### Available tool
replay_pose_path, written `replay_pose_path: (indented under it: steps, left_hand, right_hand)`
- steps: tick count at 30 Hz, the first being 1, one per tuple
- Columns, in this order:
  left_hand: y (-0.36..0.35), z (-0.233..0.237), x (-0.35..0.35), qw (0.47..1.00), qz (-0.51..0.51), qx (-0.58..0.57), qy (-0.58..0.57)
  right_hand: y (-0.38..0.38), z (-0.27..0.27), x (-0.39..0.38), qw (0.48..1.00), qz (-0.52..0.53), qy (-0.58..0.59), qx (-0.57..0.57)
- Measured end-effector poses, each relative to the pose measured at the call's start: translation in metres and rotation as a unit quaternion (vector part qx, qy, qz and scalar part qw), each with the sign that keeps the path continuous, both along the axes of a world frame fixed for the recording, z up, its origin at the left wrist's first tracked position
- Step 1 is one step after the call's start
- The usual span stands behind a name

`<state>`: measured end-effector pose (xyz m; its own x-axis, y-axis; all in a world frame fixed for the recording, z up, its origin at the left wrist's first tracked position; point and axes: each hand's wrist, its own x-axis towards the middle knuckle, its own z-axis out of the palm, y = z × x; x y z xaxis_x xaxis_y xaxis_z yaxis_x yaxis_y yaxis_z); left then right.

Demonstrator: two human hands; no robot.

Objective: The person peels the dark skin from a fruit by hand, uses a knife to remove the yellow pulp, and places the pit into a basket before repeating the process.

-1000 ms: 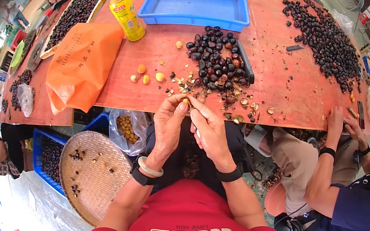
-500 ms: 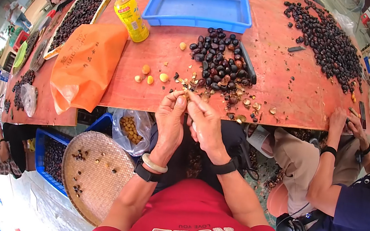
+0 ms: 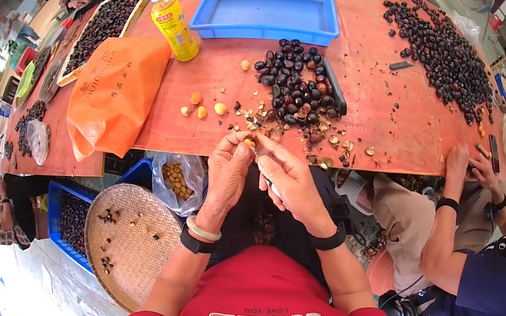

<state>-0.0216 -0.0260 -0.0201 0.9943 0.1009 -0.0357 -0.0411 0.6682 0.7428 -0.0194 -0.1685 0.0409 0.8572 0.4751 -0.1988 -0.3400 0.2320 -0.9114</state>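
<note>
At the table's near edge, my left hand [image 3: 229,171] pinches a small yellow nut kernel [image 3: 248,143] between thumb and fingertips. My right hand [image 3: 289,180] meets it there, closed around what looks like a small knife [image 3: 274,188]; its pale handle shows below the palm and a thin tip reaches the kernel. Most of the tool is hidden by my fingers. Just beyond lies a heap of dark, shiny-shelled nuts [image 3: 291,80], with broken shell pieces [image 3: 319,132] along its near side. Several peeled yellow kernels [image 3: 220,109] rest on the table to the left.
A blue tray [image 3: 265,12] stands behind the heap. To the left are an orange bag [image 3: 117,95] and a yellow bottle [image 3: 174,25]. Below sit a bag of kernels [image 3: 178,179] and a woven basket [image 3: 134,251]. A co-worker's hands [image 3: 471,168] work at the right.
My hands have come slightly lower, toward me. My right hand has turned, so the pale handle and the yellow kernel show more clearly. The whole view has shifted a little.
</note>
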Motion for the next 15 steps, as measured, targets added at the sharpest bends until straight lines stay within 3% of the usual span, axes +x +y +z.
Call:
replay_pose_path:
  steps: [15]
  left_hand:
    - [-0.0008,0.0024,-0.0043,0.999,-0.009,0.032,-0.011]
  right_hand:
    - [-0.0095,0.0005,0.0022,0.995,0.011,-0.056,-0.083]
